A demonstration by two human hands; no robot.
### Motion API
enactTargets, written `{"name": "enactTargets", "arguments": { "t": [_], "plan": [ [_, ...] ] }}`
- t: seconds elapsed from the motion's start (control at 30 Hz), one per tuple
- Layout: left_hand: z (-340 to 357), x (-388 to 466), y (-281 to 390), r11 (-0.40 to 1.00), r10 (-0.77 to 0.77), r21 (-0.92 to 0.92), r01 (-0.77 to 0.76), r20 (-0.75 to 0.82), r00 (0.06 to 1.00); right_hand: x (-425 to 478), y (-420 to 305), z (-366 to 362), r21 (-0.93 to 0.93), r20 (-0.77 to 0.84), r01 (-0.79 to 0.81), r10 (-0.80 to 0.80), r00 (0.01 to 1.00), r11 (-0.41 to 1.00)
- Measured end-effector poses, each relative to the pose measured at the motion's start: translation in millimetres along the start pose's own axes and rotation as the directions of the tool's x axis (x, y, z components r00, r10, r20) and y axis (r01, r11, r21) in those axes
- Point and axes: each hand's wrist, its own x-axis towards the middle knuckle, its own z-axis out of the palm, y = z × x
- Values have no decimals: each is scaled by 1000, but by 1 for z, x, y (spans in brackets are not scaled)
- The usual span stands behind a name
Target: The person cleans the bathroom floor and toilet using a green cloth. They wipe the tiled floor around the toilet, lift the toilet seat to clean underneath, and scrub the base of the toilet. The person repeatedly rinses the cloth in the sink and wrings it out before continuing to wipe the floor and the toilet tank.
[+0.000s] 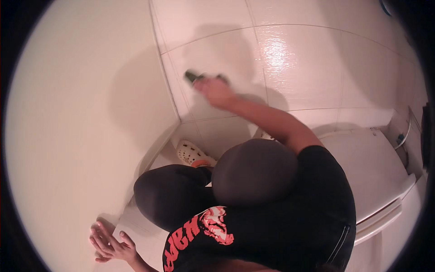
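Note:
My right hand (215,91) is stretched out in front of me and closed around a dark green object (191,76). The object is blurred and mostly covered by the fingers, so I cannot tell its exact kind. Behind it is a white tiled wall (221,51), close to the corner; whether the object touches the tiles is unclear. At the lower left, my left hand (110,245) has its fingers apart and holds nothing. It is up against the plain pale side wall (68,142), with its shadow right beside it.
My bent knees (255,173) are below the right arm. A cream clog (190,153) with an orange strap stands on the floor near the corner. To my right is a white lidded fixture (367,170), apparently a toilet, with a thin hose (408,131) beyond it. Light glares off wet-looking tiles.

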Motion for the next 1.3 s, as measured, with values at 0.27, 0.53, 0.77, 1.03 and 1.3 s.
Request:
{"name": "enactTargets", "arguments": {
  "t": [0.27,0.53,0.77,1.03,1.3],
  "plan": [
    [3,83,37,940,-228,-290,179,-146,963,-106,103,-119,37,-533,-659,573,623,751],
    [21,163,63,488,-353,-844,222,41,935,-231,202,-269,803,-423,-533,885,-193,267],
    [-49,226,44,-466,-301,-757,457,622,723,-90,78,-309,1000,-26,24,914,404,18],
    [-39,306,79,-864,18,-236,444,868,497,55,-25,-301,982,181,-159,712,679,-98],
    [-6,361,116,-821,-129,-386,421,844,521,162,-42,-201,373,-63,-323,371,927,870]
  ]
}}
